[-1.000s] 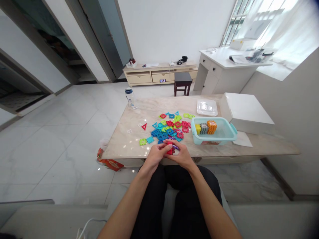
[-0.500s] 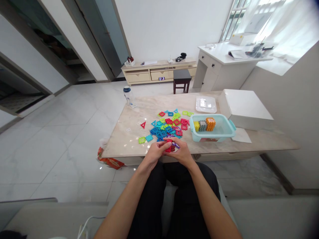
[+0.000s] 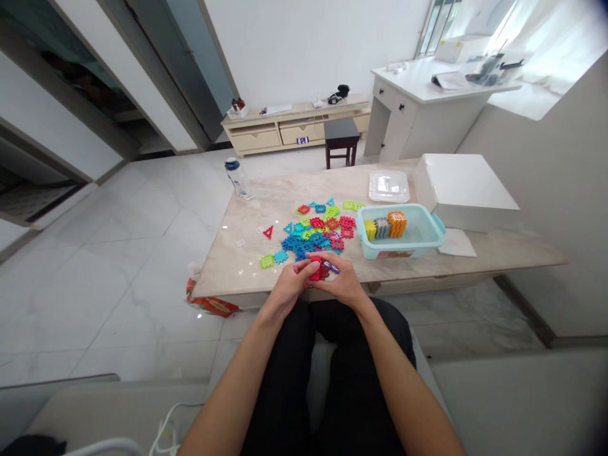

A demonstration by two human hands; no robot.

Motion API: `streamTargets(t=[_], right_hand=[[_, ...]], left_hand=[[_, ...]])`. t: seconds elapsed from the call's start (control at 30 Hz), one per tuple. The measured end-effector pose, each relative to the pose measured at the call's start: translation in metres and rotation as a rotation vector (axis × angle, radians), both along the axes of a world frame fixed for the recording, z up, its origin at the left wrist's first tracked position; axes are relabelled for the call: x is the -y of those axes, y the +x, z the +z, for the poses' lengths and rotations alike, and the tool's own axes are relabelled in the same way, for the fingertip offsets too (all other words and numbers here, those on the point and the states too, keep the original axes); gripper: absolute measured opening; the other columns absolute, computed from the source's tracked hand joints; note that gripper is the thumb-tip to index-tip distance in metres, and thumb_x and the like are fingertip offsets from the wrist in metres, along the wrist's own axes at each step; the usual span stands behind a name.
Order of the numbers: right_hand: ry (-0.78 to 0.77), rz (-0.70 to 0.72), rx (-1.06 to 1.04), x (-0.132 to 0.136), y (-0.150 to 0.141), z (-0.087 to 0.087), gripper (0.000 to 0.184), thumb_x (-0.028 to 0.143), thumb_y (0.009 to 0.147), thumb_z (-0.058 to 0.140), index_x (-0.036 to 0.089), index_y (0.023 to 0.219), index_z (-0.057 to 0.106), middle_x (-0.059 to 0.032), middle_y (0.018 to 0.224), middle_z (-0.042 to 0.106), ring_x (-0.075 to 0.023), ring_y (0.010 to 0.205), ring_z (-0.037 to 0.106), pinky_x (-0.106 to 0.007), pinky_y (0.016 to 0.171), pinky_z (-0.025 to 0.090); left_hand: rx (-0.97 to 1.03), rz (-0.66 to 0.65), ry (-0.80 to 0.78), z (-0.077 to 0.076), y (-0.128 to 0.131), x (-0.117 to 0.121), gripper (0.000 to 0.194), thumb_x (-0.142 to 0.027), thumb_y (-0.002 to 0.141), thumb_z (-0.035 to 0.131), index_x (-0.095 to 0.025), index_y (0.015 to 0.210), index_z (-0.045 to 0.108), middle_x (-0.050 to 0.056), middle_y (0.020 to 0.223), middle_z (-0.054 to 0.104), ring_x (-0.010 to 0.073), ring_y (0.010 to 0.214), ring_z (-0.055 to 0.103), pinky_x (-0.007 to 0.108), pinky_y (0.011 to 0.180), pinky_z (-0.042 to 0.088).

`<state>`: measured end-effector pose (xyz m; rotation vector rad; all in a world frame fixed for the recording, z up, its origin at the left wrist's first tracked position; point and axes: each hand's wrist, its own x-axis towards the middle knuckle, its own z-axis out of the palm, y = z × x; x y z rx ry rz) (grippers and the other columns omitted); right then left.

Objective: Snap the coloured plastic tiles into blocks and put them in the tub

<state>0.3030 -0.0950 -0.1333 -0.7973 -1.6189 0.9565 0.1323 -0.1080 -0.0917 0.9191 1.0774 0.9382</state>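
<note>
View's tipped down a bit; left hand [image 3: 287,285] and right hand [image 3: 342,282] still clutch red tiles [image 3: 315,270], while cube stacks [image 3: 384,228] sit in the teal tub [image 3: 418,209].

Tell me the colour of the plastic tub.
The plastic tub is light turquoise, clearest in the head view.

Black trousers [image 3: 285,380], bare hands [image 3: 286,290]

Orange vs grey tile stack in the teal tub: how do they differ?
The orange tile stack looks bigger than the grey tile stack. The orange tile stack also sits to the right of the grey tile stack. Both are notched square plastic tiles, stacked inside the teal plastic tub.
</note>
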Motion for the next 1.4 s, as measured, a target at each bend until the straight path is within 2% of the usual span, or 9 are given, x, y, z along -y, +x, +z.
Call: streamTargets(t=[0.2,0.37,0.5,0.87,1.1,1.3,1.4], right_hand=[[0.058,-0.14,0.06,-0.005,0.002,-0.006,0.051,0.039,0.089,0.089,0.031,0.137,0.074,-0.0074,0.131,0.079,-0.0285,0.121,0.073,-0.044,0.109,0.057],[0.141,-0.121,0.129,-0.007,0.0,-0.012,0.047,0.025,0.093,0.08,0.032,0.139,0.074,-0.007,0.132,0.079,-0.0287,0.123,0.072,-0.047,0.112,0.055],[0.172,-0.118,0.138,-0.006,-0.003,-0.014,0.047,0.026,0.095,0.078,0.033,0.141,0.074,-0.0067,0.136,0.078,-0.0288,0.125,0.071,-0.047,0.114,0.055],[0.232,-0.12,0.216,-0.003,-0.003,-0.017,0.059,0.021,0.096,0.075,0.034,0.153,0.065,-0.0068,0.142,0.074,-0.0297,0.132,0.068,-0.05,0.119,0.052],[0.199,-0.148,0.186,-0.002,-0.004,-0.017,0.055,0.025,0.096,0.077,0.035,0.149,0.068,-0.0067,0.145,0.073,-0.0315,0.137,0.065,-0.052,0.122,0.05],[0.218,-0.153,0.162,-0.003,-0.009,-0.021,0.06,0.023,0.094,0.076,0.033,0.152,0.065,-0.0077,0.149,0.07,-0.0304,0.136,0.066,-0.05,0.12,0.051],[0.121,-0.19,0.1,-0.002,-0.011,-0.026,0.061,0.03,0.092,0.079,0.03,0.151,0.064,-0.0097,0.146,0.072,-0.0302,0.134,0.068,-0.05,0.116,0.055]], left_hand=[[-0.144,0.2,0.176,-0.003,0.002,0.0,0.052,-0.056,0.083,0.088,-0.015,0.115,0.082,0.014,0.117,0.084,0.0283,0.109,0.078,0.039,0.101,0.059],[-0.394,0.146,0.315,-0.007,0.007,0.009,0.039,-0.045,0.087,0.085,-0.017,0.113,0.083,0.01,0.11,0.084,0.0286,0.101,0.079,0.036,0.093,0.06],[-0.6,0.158,0.408,-0.004,0.01,0.014,0.025,-0.041,0.095,0.075,-0.019,0.104,0.084,0.007,0.096,0.083,0.0266,0.09,0.077,0.032,0.084,0.057],[-0.746,0.148,0.495,0.001,0.011,0.017,0.025,-0.038,0.102,0.065,-0.019,0.101,0.081,0.005,0.088,0.079,0.0217,0.08,0.069,0.029,0.077,0.05],[-0.66,0.161,0.496,0.002,0.012,0.02,0.026,-0.041,0.101,0.067,-0.02,0.105,0.081,0.005,0.09,0.08,0.0233,0.088,0.073,0.03,0.085,0.054],[-0.564,0.202,0.46,-0.007,0.012,0.012,0.021,-0.038,0.097,0.071,-0.019,0.099,0.079,0.005,0.092,0.081,0.0223,0.084,0.076,0.029,0.08,0.057],[-0.503,0.248,0.444,-0.014,0.012,0.006,0.019,-0.036,0.095,0.073,-0.019,0.102,0.077,0.007,0.096,0.083,0.0237,0.088,0.08,0.03,0.08,0.059]])
